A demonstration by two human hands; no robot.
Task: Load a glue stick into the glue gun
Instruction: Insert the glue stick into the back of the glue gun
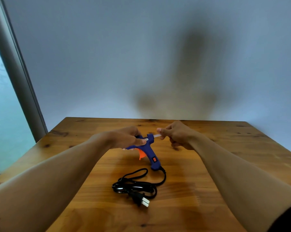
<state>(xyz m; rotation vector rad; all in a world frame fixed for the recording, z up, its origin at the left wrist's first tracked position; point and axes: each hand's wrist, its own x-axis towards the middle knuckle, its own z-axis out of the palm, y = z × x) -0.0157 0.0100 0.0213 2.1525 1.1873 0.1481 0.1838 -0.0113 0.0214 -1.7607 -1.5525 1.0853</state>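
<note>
Two bare hands meet over the far half of the wooden table (pixel 208 164), and between them we see the glue gun (pixel 149 148). The left hand (pixel 126 138) is closed around the front of the blue barrel, thumb pressed on its near side, so the nozzle end is hidden under the palm. The gun's rear end pokes out just to the right of that hand, and its handle slants down and toward us from below the thumb, with the orange trigger (pixel 142 154) tucked just under the hand and an orange switch (pixel 154 159) lower on the grip.

The right hand (pixel 176 136) pinches the glue stick (pixel 155 135) between thumb and fingertips. The pale stick runs leftward from those fingertips to the back of the gun, bridging the small gap between the two hands; we cannot tell how far its tip has entered the rear opening.

From the butt of the handle, nearer to us than either hand, the black cord (pixel 136 183) lies in loose loops, ending in a plug (pixel 141 199) with pale prongs.
</note>
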